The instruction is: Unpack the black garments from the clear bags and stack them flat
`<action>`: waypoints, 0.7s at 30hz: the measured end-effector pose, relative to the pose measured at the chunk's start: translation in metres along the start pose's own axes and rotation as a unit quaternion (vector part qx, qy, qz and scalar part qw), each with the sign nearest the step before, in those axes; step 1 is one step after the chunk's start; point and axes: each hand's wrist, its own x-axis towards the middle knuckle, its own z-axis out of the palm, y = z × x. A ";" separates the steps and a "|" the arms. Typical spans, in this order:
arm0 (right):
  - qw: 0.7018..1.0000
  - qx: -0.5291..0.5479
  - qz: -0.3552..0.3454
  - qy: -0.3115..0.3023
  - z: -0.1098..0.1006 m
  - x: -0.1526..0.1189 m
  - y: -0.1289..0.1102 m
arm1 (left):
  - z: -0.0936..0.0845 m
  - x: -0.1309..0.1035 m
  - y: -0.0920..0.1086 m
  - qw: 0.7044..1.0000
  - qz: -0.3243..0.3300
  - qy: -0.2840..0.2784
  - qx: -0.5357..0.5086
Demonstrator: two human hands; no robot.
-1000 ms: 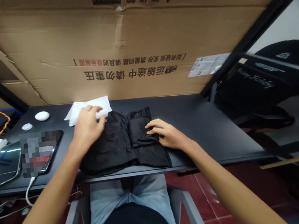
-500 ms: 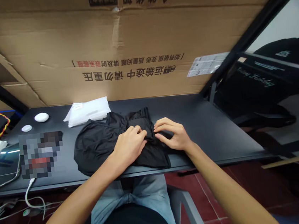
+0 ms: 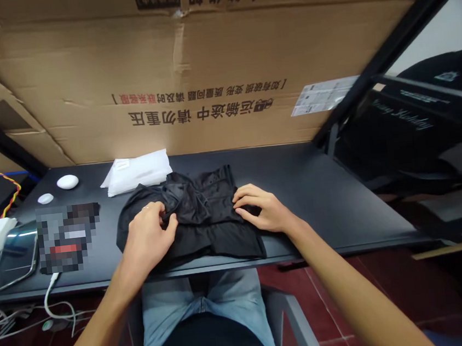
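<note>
A crumpled black cloth garment [image 3: 216, 235] lies on the dark table in front of me, its lower edge near the table's front. My left hand [image 3: 150, 228] is over the garment's left part, thumb and fingers closed on a raised fold of the fabric. At the garment's right edge, my right hand [image 3: 259, 206] pinches the cloth between bent fingers and thumb. The garment's exact kind cannot be made out, and the fabric between my fingertips is partly hidden.
Behind the garment lies a white plastic packet [image 3: 138, 172]. To the left are a white egg-shaped object [image 3: 67, 182], a small white cap [image 3: 45, 199], a phone [image 3: 14, 253] and a blurred item with a white cable [image 3: 48, 302]. A cardboard sheet [image 3: 210, 54] stands along the back.
My left hand has moved left across the garment, pulling a fold of fabric with it and spreading the middle. My right hand stays at the right edge.
</note>
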 end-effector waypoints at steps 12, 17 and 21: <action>1.000 -0.007 0.009 -0.010 0.000 0.001 -0.001 | 0.017 -0.002 0.039 0.987 0.113 0.060 0.095; 1.000 -0.006 0.006 -0.009 0.001 0.000 0.000 | 0.017 0.005 0.041 0.971 0.208 0.012 0.116; 1.000 -0.006 0.004 -0.011 0.001 0.000 0.002 | 0.016 0.008 0.027 0.983 0.172 0.015 0.068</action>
